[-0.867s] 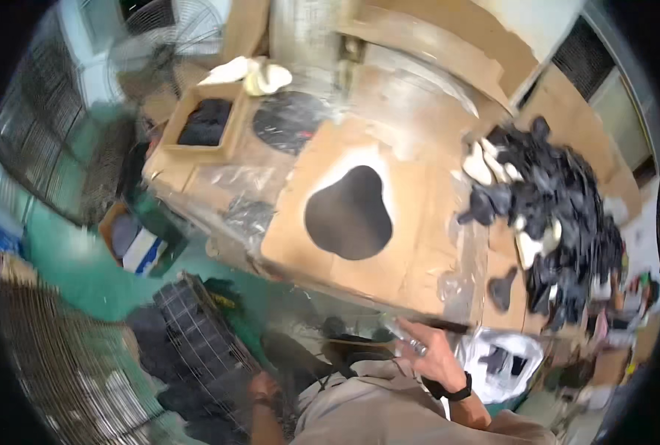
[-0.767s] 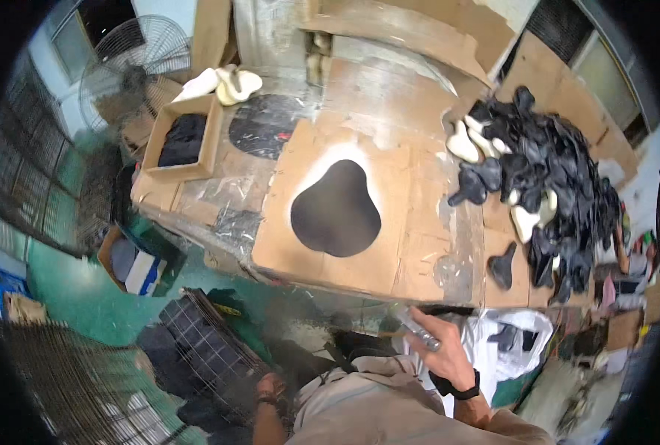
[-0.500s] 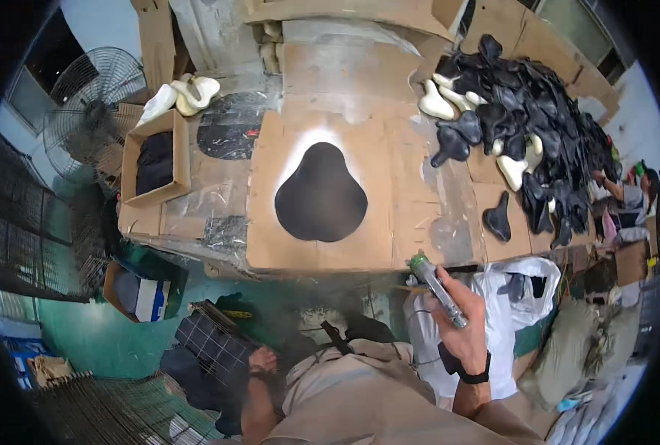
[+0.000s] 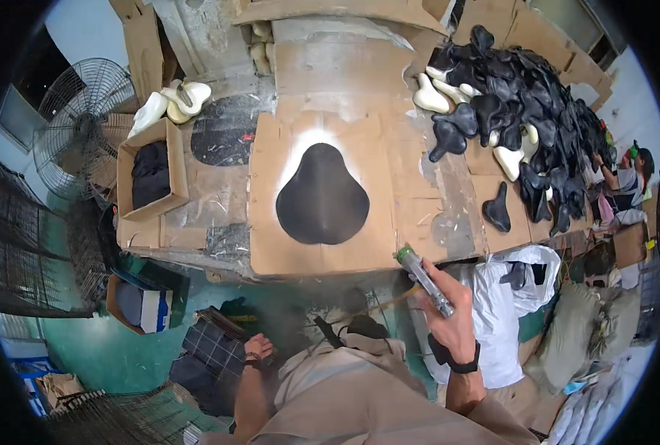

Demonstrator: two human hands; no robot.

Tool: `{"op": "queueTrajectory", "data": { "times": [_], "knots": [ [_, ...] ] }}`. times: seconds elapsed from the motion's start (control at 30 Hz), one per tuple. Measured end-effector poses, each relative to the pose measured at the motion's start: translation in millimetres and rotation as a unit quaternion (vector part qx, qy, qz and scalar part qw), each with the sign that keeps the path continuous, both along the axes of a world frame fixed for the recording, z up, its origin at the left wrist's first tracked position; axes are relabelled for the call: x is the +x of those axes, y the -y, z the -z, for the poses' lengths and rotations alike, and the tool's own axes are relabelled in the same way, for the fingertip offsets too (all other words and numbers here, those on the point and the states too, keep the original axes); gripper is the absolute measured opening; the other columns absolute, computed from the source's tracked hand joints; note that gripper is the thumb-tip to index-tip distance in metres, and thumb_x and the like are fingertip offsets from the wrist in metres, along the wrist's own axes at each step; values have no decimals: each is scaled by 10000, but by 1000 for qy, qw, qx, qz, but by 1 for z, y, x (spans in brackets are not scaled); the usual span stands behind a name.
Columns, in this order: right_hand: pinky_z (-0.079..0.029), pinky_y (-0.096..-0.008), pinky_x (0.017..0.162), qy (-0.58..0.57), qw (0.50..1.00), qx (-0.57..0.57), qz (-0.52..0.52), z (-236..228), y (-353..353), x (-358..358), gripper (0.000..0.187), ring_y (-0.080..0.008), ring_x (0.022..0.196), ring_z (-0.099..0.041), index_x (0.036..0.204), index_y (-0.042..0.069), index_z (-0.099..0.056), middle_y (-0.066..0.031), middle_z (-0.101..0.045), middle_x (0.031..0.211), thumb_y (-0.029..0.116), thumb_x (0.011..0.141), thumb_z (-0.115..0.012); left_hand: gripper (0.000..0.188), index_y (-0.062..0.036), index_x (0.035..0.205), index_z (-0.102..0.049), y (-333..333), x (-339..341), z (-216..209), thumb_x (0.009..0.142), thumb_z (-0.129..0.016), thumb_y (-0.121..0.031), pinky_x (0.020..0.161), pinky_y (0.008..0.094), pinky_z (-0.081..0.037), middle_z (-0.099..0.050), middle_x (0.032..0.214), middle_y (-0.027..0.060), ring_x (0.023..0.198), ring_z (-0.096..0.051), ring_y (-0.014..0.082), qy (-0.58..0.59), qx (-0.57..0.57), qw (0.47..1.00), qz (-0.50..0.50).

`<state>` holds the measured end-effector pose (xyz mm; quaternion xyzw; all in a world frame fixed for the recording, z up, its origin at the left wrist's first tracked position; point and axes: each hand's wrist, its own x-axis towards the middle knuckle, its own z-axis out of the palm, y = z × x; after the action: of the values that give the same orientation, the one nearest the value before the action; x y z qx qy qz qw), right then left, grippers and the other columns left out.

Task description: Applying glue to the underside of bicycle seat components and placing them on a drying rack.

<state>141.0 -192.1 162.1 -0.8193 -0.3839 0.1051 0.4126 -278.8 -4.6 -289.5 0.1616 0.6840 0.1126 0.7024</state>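
Note:
A black saddle-shaped cover (image 4: 322, 200) lies flat, narrow end away from me, on a cardboard sheet (image 4: 274, 256). Whitish overspray rings its upper edge, and a faint paler streak runs down its middle. Past the table's front edge, to the right, my right hand (image 4: 452, 311) is wrapped round a silver spray gun (image 4: 428, 283) with a green end, which points toward the table. Low on the left, my left hand (image 4: 258, 346) hangs beside a dark gridded rack (image 4: 222, 345); its fingers look loosely apart, holding nothing.
A heap of black bicycle saddles (image 4: 537, 111) fills the table's right side, with cream saddle foams (image 4: 430, 95) among them. At left stand an open carton (image 4: 178, 174) of black pieces and a wire-caged fan (image 4: 85, 111). White sacks (image 4: 493, 319) hang at right; another person (image 4: 626, 174) works far right.
My right hand and the spray gun have shifted slightly left. My left hand has risen a little and its fingers have loosened. The black cover has stayed in place on the cardboard.

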Motion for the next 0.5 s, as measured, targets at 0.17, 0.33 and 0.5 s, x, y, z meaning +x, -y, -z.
{"op": "queueTrajectory", "data": {
  "times": [0.17,0.33,0.5],
  "knots": [
    [-533,-404,762,-12,1000,-15,-17,5,11,-4,538,-412,880,-687,1275,-40,-641,-258,-678,977,-58,747,-744,243,-178,752,-490,13,-8,11,974,-409,-124,404,316,-258,-398,619,-2,468,-378,155,-12,-29,995,95],
    [-540,-399,794,-53,994,-79,-48,6,32,-5,531,-394,921,-703,1278,-22,-650,-255,-698,1026,-45,758,-749,251,-144,731,-451,19,11,3,961,-357,-106,414,303,-230,-337,617,-3,468,-338,157,-40,-15,998,37],
    [-538,-361,834,-37,994,-79,60,-1,34,5,514,-380,982,-713,1275,-26,-656,-245,-713,1095,-45,768,-742,256,-140,720,-456,-2,29,-18,964,-389,-108,416,295,-248,-343,628,-11,472,-350,147,-45,10,998,40]
  ]
}}
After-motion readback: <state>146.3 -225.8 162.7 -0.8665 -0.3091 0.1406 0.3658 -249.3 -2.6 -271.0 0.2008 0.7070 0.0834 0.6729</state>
